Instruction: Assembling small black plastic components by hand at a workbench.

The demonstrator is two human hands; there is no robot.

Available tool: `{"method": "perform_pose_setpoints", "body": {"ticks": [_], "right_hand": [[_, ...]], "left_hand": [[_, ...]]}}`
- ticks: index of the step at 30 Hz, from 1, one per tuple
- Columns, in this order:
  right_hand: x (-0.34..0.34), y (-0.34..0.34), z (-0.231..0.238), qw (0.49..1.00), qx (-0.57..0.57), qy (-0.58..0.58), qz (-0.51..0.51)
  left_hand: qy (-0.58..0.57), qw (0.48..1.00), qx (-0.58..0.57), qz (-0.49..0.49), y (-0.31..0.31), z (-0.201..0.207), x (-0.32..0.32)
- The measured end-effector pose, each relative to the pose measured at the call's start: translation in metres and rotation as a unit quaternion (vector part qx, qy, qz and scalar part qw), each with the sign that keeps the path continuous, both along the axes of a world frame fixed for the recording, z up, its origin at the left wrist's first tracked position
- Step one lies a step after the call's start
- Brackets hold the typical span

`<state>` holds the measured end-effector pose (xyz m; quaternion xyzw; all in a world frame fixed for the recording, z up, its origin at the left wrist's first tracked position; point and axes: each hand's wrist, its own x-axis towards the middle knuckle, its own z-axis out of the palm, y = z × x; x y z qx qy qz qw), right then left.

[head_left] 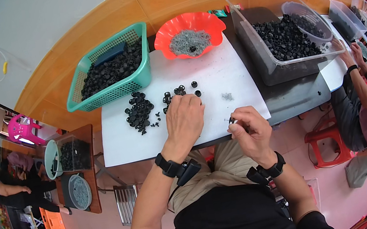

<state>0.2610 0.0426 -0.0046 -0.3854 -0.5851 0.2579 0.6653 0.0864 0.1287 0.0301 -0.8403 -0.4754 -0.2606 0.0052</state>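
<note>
On the white board (126,145), my left hand (186,119) rests palm down at a cluster of round black caps (166,99). Its fingers curl under, hiding the fingertips and anything in them. My right hand (253,130), just above the board's front edge, pinches a small black part (231,120) between thumb and fingers; a thin pale bit sticks out of it. Left of my left hand lies a heap of black parts (139,114), with several smaller black bits beside it. A little pile of clear pieces (227,96) sits beyond my right hand.
A green basket (143,75) of black parts stands back left. Behind the board's middle is a red bowl (219,25) of clear pieces. A clear plastic bin (277,71) of black parts stands right. Another person's arm (362,86) works farther right. A red stool (329,139) is below.
</note>
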Motion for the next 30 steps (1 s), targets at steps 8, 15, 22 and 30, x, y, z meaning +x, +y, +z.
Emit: {"method": "perform_pose_setpoints", "body": {"ticks": [8,15,22,30], "right_hand": [[0.0,0.009,-0.005,0.999,-0.014,0.039,0.015],[-0.002,0.008,0.002,0.996,-0.038,0.066,0.045],[-0.009,0.005,0.002,0.999,-0.039,0.014,0.03],[-0.015,-0.001,0.013,0.999,-0.011,0.026,0.041]], "left_hand": [[0.001,0.997,0.04,-0.059,0.002,-0.005,-0.004],[-0.238,0.956,-0.15,-0.079,-0.031,0.01,0.002],[-0.436,0.822,-0.36,-0.072,-0.052,0.016,0.004],[-0.589,0.663,-0.451,-0.101,-0.062,0.008,-0.004]]}}
